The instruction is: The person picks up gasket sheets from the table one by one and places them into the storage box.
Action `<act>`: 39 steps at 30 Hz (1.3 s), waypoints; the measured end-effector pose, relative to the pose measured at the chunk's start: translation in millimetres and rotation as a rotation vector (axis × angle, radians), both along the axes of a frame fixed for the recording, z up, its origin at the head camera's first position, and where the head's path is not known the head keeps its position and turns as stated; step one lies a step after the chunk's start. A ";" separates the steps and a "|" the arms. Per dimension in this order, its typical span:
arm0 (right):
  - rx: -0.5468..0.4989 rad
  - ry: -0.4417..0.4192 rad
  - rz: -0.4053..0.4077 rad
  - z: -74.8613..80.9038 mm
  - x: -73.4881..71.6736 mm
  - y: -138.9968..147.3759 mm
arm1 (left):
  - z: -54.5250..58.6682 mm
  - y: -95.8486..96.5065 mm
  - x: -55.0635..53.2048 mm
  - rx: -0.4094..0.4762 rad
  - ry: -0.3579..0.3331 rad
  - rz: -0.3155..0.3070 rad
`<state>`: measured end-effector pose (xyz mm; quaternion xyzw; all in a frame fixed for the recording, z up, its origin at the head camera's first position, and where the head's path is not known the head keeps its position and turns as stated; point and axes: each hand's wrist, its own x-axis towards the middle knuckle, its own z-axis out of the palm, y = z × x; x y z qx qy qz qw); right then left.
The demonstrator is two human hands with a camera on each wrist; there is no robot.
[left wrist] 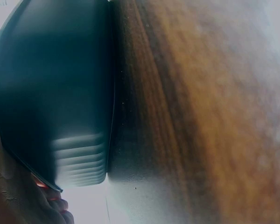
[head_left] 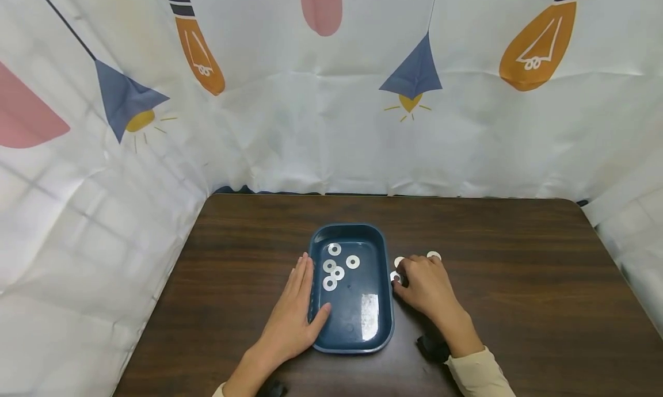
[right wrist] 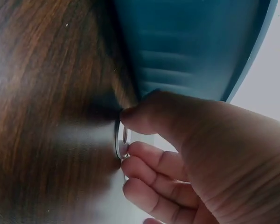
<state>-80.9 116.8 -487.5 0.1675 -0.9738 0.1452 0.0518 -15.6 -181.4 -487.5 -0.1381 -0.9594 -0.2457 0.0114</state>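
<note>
**Tray (head_left: 342,328) just left of a pinched washer (head_left: 393,275)**

Left hand (head_left: 292,316) lies straight-fingered, tray touching on its right. The nearer right hand (head_left: 430,287) grips the washer between thumb and fingertips, the tray's long side just left of them.

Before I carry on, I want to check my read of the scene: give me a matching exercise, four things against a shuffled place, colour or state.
1. Left hand
2. Right hand
3. Tray
4. Table

A. Dark brown
B. Blue, with five washers inside
C. Resting against the tray's left side
D. Thumb and fingers on a washer beside the tray

Pairs: 1-C; 2-D; 3-B; 4-A
</note>
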 end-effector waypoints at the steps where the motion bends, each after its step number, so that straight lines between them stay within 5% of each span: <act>1: 0.002 0.009 0.007 -0.3 -0.1 0.2 | 0.2 -0.1 0.3 0.001 0.000 -0.001; 24: 0.071 0.097 0.032 1.1 3.8 -5.4 | 1.8 -1.3 0.4 0.004 0.033 -0.007; 39: -0.045 0.110 0.100 -9.4 -2.2 11.3 | -1.5 -1.1 0.7 0.002 0.030 -0.011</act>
